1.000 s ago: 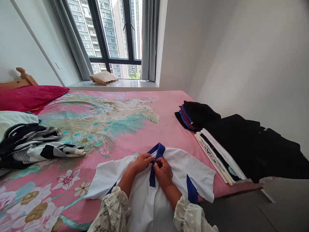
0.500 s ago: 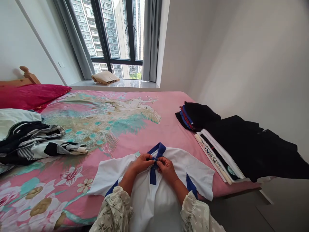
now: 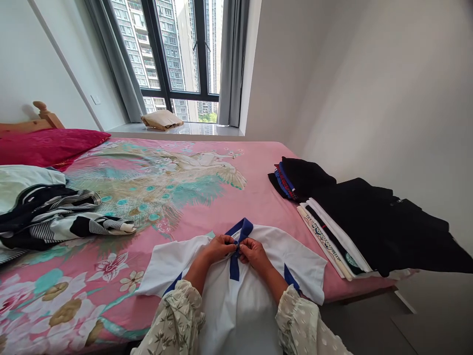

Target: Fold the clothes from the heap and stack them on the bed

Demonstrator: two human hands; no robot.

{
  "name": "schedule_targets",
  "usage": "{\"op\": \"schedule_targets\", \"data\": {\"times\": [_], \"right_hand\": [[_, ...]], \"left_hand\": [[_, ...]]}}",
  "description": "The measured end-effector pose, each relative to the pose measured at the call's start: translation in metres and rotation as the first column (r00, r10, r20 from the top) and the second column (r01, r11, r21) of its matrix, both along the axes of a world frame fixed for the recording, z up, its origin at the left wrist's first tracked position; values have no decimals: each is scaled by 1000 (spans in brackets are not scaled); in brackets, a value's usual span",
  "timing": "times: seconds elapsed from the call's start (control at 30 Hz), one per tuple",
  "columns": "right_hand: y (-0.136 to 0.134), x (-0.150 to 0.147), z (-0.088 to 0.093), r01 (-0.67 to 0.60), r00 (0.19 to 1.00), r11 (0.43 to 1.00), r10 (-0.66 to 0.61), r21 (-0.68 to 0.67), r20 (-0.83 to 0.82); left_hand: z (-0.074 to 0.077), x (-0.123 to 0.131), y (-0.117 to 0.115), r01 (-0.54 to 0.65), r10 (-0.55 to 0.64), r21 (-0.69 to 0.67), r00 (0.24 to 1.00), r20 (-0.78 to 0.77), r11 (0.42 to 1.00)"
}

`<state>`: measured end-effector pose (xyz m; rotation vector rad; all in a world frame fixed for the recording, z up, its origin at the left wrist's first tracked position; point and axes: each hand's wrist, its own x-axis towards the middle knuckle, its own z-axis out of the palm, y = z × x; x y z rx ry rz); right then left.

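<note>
A white polo shirt with a blue collar and blue side panels lies spread face up at the near edge of the bed, its short sleeves out to both sides. My left hand pinches the left side of the blue placket just under the collar. Opposite it, my right hand pinches the placket's right side, the fingertips of both hands almost meeting. Any button between them is hidden by the fingers.
The bed has a pink floral sheet. Crumpled clothes lie at left, near a red pillow. Folded shirts, a dark folded stack and black garments lie along the right edge. A beige bundle rests on the windowsill.
Both hands stay at the placket with almost no movement; the fingers shift only slightly. The view has moved a little.
</note>
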<state>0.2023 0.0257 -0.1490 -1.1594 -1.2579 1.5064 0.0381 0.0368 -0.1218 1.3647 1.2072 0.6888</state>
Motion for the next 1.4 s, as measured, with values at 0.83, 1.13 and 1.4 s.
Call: {"op": "schedule_targets", "data": {"times": [0.83,1.13,1.4], "right_hand": [[-16,-16,-10,67,823,899,-295,432,486],[-20,-18,-8,8,752,858,-343,513,563],[-20,-18,-6,60,804,897,-303,438,511]], "left_hand": [[-18,-7,10,-84,87,40,992,-86,996],[-22,-4,14,-106,109,40,991,-77,994],[-11,-3,11,-109,109,21,994,-17,994]]}}
